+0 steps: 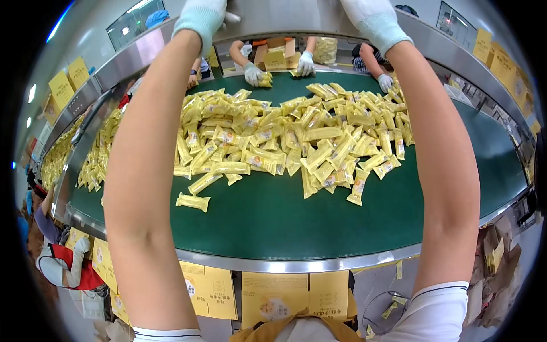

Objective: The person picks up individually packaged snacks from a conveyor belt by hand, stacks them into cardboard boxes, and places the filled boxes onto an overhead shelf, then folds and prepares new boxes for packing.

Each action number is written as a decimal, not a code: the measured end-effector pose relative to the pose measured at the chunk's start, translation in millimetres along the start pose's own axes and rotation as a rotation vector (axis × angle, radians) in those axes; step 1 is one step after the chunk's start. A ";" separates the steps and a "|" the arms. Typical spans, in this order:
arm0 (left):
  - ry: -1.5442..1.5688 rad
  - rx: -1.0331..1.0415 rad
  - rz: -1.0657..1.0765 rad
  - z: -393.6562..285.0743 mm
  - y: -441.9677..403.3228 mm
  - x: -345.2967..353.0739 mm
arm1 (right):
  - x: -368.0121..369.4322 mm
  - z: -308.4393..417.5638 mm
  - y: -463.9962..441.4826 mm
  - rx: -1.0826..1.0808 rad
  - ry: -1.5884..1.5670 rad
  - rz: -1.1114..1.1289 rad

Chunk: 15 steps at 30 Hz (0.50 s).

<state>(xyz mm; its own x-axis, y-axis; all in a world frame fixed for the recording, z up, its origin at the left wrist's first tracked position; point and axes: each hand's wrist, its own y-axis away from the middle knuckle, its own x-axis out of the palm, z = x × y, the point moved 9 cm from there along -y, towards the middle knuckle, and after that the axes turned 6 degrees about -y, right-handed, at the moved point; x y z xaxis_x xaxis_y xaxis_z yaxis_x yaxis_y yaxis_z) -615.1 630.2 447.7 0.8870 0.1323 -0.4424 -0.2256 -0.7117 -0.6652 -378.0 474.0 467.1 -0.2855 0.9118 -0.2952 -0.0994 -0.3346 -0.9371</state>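
Both my arms reach up and forward over a green conveyor belt (296, 222). My left hand (200, 18), in a white glove with a mint cuff, is at the metal beam (279, 18) across the top; a fingertip or thumb shows beside it, the other fingers are hidden. My right hand (373, 20), gloved alike, is at the same beam's right part, its fingers cut off by the frame's upper edge. Whether either hand grips the beam I cannot tell. Below, between my forearms, lies a heap of yellow wrapped snack packets (273, 134). One packet (193, 202) lies apart near my left forearm.
Across the belt, a co-worker's gloved hands (254, 74) handle packets before an open carton (277, 56). Another gloved hand (386, 83) touches the heap's right end. Yellow cartons (276, 296) stand below the belt's near metal edge (307, 265). A person in a red vest (65, 265) is at lower left.
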 end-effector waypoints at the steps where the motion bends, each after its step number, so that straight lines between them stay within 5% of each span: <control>1: 0.032 0.120 -0.037 -3.1 7.1 1.2 | 2.9 0.6 2.3 -0.033 0.065 0.015; 4: -0.109 0.453 -0.259 -13.8 66.4 10.6 | -6.1 19.5 34.5 -0.201 0.200 0.030; 6: -0.195 0.693 -0.418 -16.2 128.5 21.2 | -20.2 31.5 94.4 -0.537 0.014 -0.104; 7: 0.058 0.418 -0.143 33.4 148.0 49.7 | -12.4 8.9 124.5 -0.461 0.014 -0.020; 8: 0.025 0.461 -0.026 61.3 178.7 74.6 | -4.4 -19.7 161.7 -0.383 0.012 0.068; 9: -0.078 0.234 0.203 114.5 216.0 102.0 | 3.1 -62.1 200.8 -0.202 -0.049 0.202; 12: -0.464 -0.323 0.307 246.2 313.6 119.7 | -14.7 -211.5 342.9 0.490 0.083 0.273; 15: -0.879 -0.224 0.137 285.0 350.3 125.1 | -34.7 -316.4 468.1 1.008 -0.051 0.247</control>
<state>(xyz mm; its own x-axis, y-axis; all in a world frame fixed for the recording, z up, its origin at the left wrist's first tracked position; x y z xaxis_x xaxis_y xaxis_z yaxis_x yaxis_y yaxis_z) -697.9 594.0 -12.1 0.2116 0.4485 -0.8684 -0.1415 -0.8651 -0.4813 -113.1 361.2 -20.2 -0.4439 0.7873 -0.4280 -0.7770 -0.5761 -0.2539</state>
